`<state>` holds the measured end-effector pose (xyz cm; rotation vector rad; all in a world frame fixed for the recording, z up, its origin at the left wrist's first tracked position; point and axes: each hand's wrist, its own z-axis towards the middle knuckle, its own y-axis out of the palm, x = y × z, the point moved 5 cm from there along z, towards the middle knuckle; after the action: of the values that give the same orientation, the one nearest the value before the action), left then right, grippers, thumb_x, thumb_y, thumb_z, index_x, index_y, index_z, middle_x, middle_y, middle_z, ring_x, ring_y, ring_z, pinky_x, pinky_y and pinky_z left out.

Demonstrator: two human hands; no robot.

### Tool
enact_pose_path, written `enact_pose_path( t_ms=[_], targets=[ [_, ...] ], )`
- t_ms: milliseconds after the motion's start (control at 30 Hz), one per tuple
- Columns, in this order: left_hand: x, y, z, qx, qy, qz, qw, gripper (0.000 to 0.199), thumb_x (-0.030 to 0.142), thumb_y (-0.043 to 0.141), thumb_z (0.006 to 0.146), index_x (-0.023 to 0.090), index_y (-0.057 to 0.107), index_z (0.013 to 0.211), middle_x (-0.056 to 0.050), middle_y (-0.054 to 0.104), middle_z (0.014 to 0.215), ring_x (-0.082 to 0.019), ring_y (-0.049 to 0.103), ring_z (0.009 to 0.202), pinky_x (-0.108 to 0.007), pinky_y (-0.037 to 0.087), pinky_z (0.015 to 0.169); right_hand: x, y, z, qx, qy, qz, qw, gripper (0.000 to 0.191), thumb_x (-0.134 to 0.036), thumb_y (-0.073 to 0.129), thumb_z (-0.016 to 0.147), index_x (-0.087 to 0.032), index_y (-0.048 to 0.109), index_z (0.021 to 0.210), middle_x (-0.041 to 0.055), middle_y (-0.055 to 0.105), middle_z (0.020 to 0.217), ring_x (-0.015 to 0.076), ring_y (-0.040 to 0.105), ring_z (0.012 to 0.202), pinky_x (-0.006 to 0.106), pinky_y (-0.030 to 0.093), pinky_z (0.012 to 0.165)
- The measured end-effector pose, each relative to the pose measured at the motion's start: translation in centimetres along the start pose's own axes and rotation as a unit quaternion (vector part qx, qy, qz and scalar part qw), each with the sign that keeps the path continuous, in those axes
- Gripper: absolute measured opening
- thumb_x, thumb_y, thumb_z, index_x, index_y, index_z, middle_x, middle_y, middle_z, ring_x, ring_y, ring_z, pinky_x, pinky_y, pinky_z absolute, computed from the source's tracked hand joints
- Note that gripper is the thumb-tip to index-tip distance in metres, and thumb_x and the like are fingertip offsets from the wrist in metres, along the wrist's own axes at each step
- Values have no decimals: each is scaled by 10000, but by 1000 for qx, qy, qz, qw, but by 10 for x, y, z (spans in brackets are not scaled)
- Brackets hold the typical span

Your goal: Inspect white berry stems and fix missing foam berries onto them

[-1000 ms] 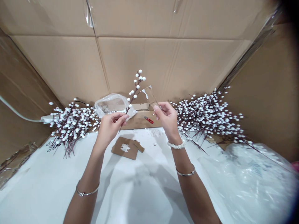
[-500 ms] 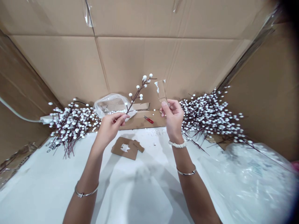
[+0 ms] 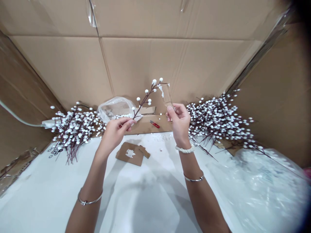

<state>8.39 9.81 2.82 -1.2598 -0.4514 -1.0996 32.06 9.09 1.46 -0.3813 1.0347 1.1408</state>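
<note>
At the far left, a white electrical cord [image 3: 17, 118] runs along a tan corrugated cardboard wall [image 3: 24, 77] to a white plug [image 3: 48, 123], beside a heap of dark-stemmed artificial branches with white berries [image 3: 73, 132] on a white work surface [image 3: 43, 197]. Next comes a crumpled clear plastic bag [image 3: 114, 108] holding small white foam beads. In front of it, the left hand [image 3: 114, 134] closes thumb and fingers on the lower stem of a single dark-brown spray of round white berries [image 3: 147, 97], which rises up and to the right. Below lie a brown cardboard scrap with a white patch [image 3: 128, 153] and, further back, a red-handled utility knife [image 3: 154, 124]. The spray's tip reaches the top of a narrow clear plastic sleeve [image 3: 167, 95], though I cannot tell whether they touch. The right hand [image 3: 178, 124], apart from the left, pinches that sleeve's lower end upright between its fingertips. Beyond lie a larger heap of white-berried branches [image 3: 218, 124] and a billowing clear plastic sheet [image 3: 264, 184]. The spray looks light and springy, with berries that may snag or pop off, so the bare lower stem seems the safest hold. The thin, slick sleeve seems best pinched gently at its edge.
</note>
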Motion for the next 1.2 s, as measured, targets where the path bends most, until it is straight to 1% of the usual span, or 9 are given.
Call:
enact_pose_path(
  t_ms=[300, 533, 833, 1033, 1133, 1200],
  targets=[
    [2, 0, 0, 1, 5, -2, 1000, 353, 451, 544, 875, 151, 719, 813, 15, 545, 624, -91, 428, 573, -214, 307, 547, 3, -1, 0, 3, 7, -6, 1000, 173, -338, 682, 794, -195, 594, 838, -53, 560, 630, 59, 490, 529, 190, 400, 491],
    [0, 0, 0, -4, 5, -3, 1000, 351, 454, 546, 876, 156, 729, 835, 14, 548, 626, -89, 433, 575, -210, 318, 554, 0, 0, 1, -1, -2, -14, 1000, 177, -342, 676, 795, -193, 594, 842, -52, 558, 630, 63, 491, 529, 195, 393, 495],
    [3, -1, 0, 4, 10, 6, 1000, 349, 438, 539, 879, 146, 710, 793, 4, 569, 630, -98, 448, 571, -212, 328, 543, -2, 0, -2, 15, -17, -29, 999, 191, -363, 664, 805, -196, 581, 845, -46, 566, 648, 63, 491, 532, 191, 381, 488],
    [3, -1, 0, 4, 10, 9, 1000, 346, 446, 550, 874, 150, 711, 798, 11, 556, 618, -94, 436, 560, -211, 323, 536, 0, -1, -4, 23, -38, -81, 996, 199, -381, 642, 826, -198, 583, 877, -45, 530, 682, 68, 484, 555, 199, 388, 512],
    [2, 0, 0, 3, 8, 16, 1000, 364, 456, 543, 878, 147, 701, 769, 10, 556, 617, -94, 431, 560, -212, 321, 540, 0, -3, -4, 37, -67, -128, 989, 193, -386, 626, 843, -203, 603, 897, -36, 523, 692, 84, 488, 595, 212, 395, 543],
    [1, 0, 0, 3, 10, 18, 1000, 367, 455, 533, 885, 148, 708, 785, 9, 559, 623, -94, 429, 561, -212, 318, 540, -1, -5, -4, 49, -91, -161, 982, 181, -379, 615, 853, -204, 612, 898, -36, 523, 689, 89, 486, 610, 222, 394, 567]
  ],
)
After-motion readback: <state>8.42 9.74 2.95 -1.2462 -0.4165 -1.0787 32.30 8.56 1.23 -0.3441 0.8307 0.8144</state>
